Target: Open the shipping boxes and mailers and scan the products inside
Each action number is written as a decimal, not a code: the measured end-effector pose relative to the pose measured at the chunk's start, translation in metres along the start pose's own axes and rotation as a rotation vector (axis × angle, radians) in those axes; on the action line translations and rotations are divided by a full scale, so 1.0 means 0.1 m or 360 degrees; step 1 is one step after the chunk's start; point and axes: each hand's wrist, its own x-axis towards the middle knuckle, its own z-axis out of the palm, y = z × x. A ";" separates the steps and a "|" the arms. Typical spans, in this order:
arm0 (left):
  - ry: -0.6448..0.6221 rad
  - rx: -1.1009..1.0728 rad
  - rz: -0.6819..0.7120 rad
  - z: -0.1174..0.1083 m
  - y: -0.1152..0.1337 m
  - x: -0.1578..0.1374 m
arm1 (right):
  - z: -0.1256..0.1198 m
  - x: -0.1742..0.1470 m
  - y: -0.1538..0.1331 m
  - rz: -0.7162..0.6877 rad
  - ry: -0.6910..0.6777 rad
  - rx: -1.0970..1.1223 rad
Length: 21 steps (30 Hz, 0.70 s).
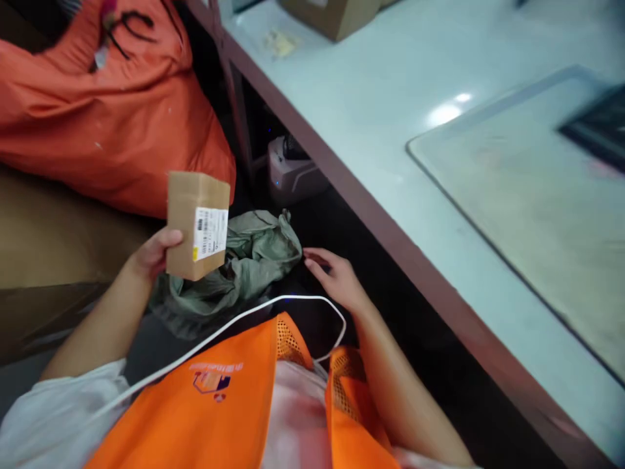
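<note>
Box [188,203] is held above the green sack [263,246] by the left hand [157,252], thumb pressed on its side, other fingers mostly hidden; perhaps this grip is chosen to leave the label [211,232] uncovered. The right hand [336,277] bends its fingers loosely, seemingly holding nothing; whether they touch the sack, I cannot tell.

The left hand [155,252] grips a small cardboard box [185,218]; a white barcode label [211,232] is affixed to one face. The right hand [339,279] has extended fingers near the edge of a green sack [266,242]; contact cannot be determined. An orange bag [117,130] lies beyond the box. A white desk [342,91] occupies the right side.
</note>
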 end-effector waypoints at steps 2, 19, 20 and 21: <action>-0.0092 -0.0144 0.0210 0.39 0.26 -0.15 | -0.47 -0.58 -0.23 0.0010 0.0227 0.0063; -0.1689 0.0846 0.0317 4.53 1.21 0.65 | -2.57 -3.33 -0.03 0.1260 0.1635 -0.1216; -0.1719 0.0894 0.0332 4.60 1.21 0.65 | -2.60 -3.29 0.03 0.1294 0.1625 -0.1277; -0.1694 0.0922 0.0412 4.64 1.20 0.64 | -2.63 -3.25 0.07 0.1336 0.1627 -0.1309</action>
